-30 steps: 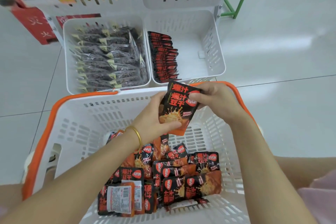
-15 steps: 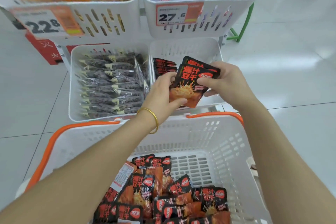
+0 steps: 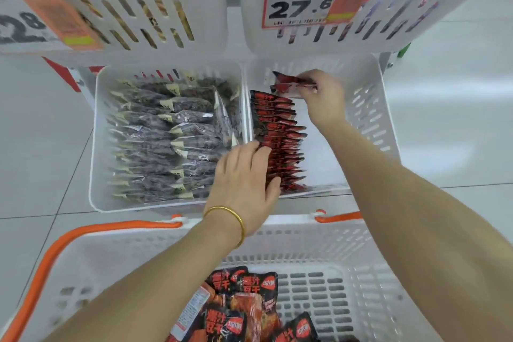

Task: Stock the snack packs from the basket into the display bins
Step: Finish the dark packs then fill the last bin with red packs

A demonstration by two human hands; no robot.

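My right hand (image 3: 323,97) pinches a small stack of red-and-black snack packs (image 3: 291,85) at the far end of the lower right display bin (image 3: 369,108). A row of the same packs (image 3: 280,144) stands on edge along that bin's left wall. My left hand (image 3: 245,183) presses against the near part of this row with fingers fairly straight. More packs (image 3: 244,305) lie in the white basket with orange handles (image 3: 111,247) below me.
The lower left bin (image 3: 95,147) is full of dark clear-wrapped packs. Two upper bins with price tags 22.8 and 27.6 (image 3: 302,0) overhang the lower ones. The right half of the lower right bin is bare. Grey tiled floor surrounds the rack.
Both hands lifted the packs from over the basket into the lower right bin. My left hand let go and now presses the standing row; my right hand holds the packs at the row's far end.
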